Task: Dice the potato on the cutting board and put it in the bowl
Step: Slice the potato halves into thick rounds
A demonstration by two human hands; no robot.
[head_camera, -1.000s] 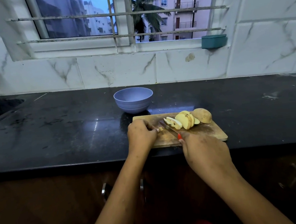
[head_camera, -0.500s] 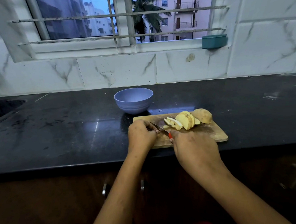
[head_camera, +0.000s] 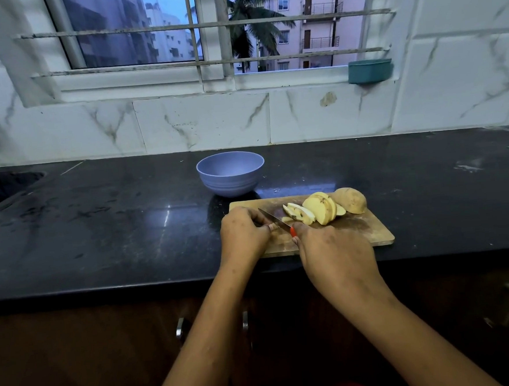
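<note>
On the board, the right hand grips the knife, blade beside the left hand, whose fingers pinch a small potato piece. Potato slices lie behind; the bowl stands beyond the board.

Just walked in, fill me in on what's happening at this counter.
A person is cutting potato on a wooden cutting board. The right hand holds a red-handled knife, while the left hand pins a small piece under the blade. Potato slices and an uncut potato half wait on the board. The lavender bowl behind looks empty.
</note>
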